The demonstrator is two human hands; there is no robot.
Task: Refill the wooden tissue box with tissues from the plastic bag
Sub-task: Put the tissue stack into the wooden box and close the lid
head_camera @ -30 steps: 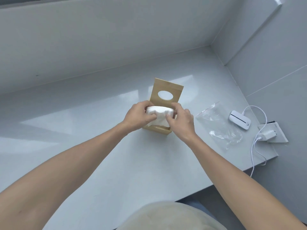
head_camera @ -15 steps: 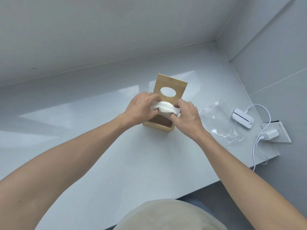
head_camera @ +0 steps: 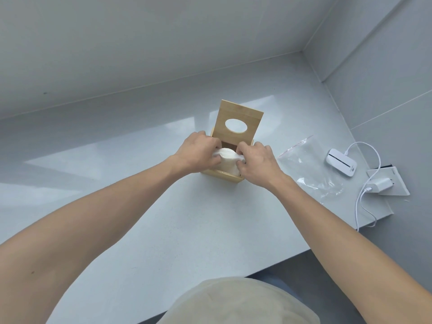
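Observation:
The wooden tissue box (head_camera: 223, 177) stands on the white counter, its lid (head_camera: 240, 118) with an oval hole raised upright behind it. A bent stack of white tissues (head_camera: 228, 159) sits partly down in the box opening. My left hand (head_camera: 198, 152) grips the stack's left end and my right hand (head_camera: 256, 163) grips its right end. The clear plastic bag (head_camera: 308, 169) lies flat and empty-looking on the counter to the right of the box.
A small white device (head_camera: 341, 162) with a cable lies right of the bag, beside a white charger (head_camera: 379, 184) plugged into a socket plate (head_camera: 395, 183). Grey walls close the counter (head_camera: 163, 230) at the back and right. The counter's front edge runs diagonally at lower right.
Both hands have pushed the tissue stack lower into the box, and the stack is bent more. The camera view has shifted slightly.

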